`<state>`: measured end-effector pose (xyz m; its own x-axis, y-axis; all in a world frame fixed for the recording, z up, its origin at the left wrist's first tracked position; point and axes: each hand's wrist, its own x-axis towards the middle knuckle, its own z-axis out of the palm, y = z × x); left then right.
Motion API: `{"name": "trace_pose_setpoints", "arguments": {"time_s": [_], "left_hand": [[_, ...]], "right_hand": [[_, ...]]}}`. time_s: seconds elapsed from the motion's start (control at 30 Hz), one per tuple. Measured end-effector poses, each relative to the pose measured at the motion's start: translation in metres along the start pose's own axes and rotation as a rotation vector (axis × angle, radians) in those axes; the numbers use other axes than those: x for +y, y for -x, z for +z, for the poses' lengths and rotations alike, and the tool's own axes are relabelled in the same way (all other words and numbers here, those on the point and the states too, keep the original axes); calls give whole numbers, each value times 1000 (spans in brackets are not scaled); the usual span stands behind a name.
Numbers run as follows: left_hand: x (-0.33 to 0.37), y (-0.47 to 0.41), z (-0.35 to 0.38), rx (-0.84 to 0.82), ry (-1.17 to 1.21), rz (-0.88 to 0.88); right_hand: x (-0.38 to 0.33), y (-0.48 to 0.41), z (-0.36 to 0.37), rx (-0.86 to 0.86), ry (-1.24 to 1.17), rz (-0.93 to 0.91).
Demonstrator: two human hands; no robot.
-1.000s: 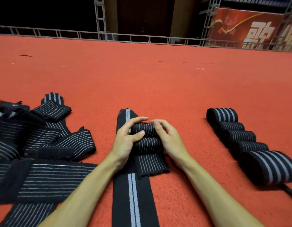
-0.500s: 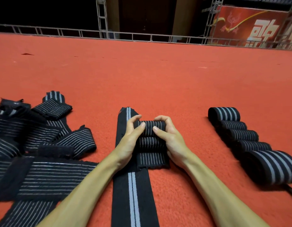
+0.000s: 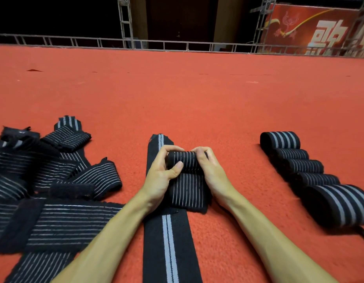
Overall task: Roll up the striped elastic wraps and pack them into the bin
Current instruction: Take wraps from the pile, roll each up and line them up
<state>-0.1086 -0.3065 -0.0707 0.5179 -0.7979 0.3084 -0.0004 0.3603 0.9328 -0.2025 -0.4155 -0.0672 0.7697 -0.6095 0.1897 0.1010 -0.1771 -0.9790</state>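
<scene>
Two hands were recorded on one wrap, partly rolled. The left hand was curled over the left end of the roll, with its thumb pressed on the near face. The right hand was curled over the right end. Both were gripping the roll; neither was free.

Key relation: the long axis of the roll was laid across the body, left to right. One hand was at each end, so neither was the nearer. The unrolled tail was stretched flat from the roll toward the person, its thin stripes running along that line. The coming turn was therefore judged to be a roll toward the body, over the tail, down to its near edge.

Underlay: roll and tail were lying on a longer flat strip with a grey centre stripe, laid along the same line. The tail was offset to the right, so its right edge lay on the red floor. Risk noted: the strip below could be dragged or caught into the roll.

Room: a heap of loose wraps was lying near the left forearm. A row of five finished rolls was set well apart on the right. Bare floor was left on both sides of the hands and beyond the roll. No bin was in view, so the packing direction could not be told.
</scene>
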Motion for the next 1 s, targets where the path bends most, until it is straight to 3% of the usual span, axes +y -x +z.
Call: {"name": "trace_pose_setpoints", "arguments": {"time_s": [0.17, 0.3, 0.4, 0.53, 0.73, 0.87, 1.0], "left_hand": [[-1, -3, -4, 12, 23, 0], [0, -2, 0, -44, 78, -101], [-2, -4, 4, 10, 114, -175], [-8, -8, 4, 100, -127, -145], [6, -1, -2, 202, -169, -75], [19, 16, 3, 98, -307, -28], [31, 26, 27, 66, -261, -61]], "right_hand": [[4, -2, -3, 26, -43, -29], [5, -2, -8, -3, -223, -53], [8, 0, -6, -24, -278, -70], [10, -3, -6, -29, -377, 34], [-6, 3, 4, 8, -217, 141], [-24, 20, -6, 47, -131, 270], [-55, 37, -37, 52, -163, 214]]}}
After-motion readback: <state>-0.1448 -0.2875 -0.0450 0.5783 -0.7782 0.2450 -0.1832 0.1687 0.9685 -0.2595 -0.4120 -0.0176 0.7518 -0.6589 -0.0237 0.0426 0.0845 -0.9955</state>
